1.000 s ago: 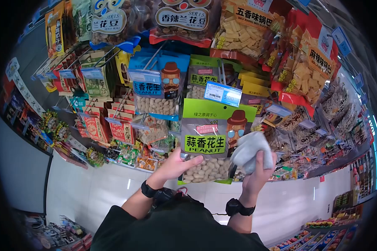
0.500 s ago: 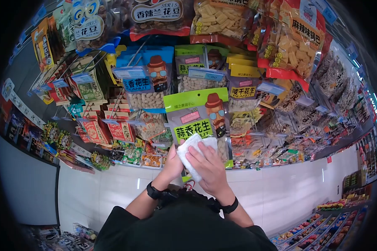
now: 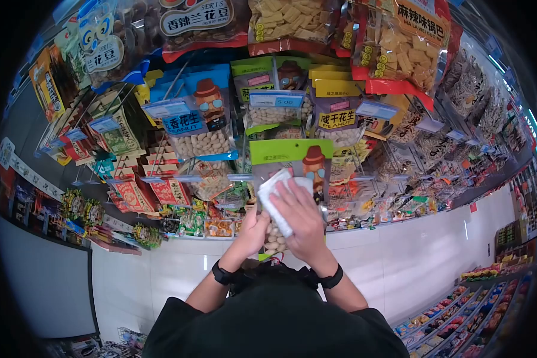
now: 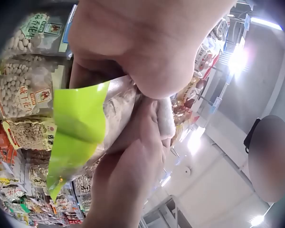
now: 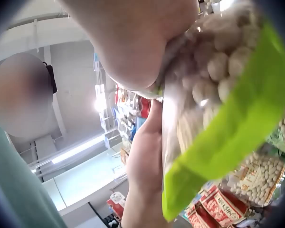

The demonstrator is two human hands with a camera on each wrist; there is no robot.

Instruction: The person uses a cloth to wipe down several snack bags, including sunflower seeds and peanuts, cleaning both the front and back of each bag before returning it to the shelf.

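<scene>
We held the green peanut bag (image 3: pixel 289 179) up in front of the snack rack (image 3: pixel 161 149), near its middle pegs. Our left hand (image 3: pixel 253 230) gripped the bag's lower edge, fingers curled round it. Our right hand (image 3: pixel 298 218) lay flat on the bag's face, pressing a white cloth (image 3: pixel 273 194) against it with straight fingers. Just left hung a blue peanut bag (image 3: pixel 200 119); a price tag (image 3: pixel 277 99) sat just above.
</scene>
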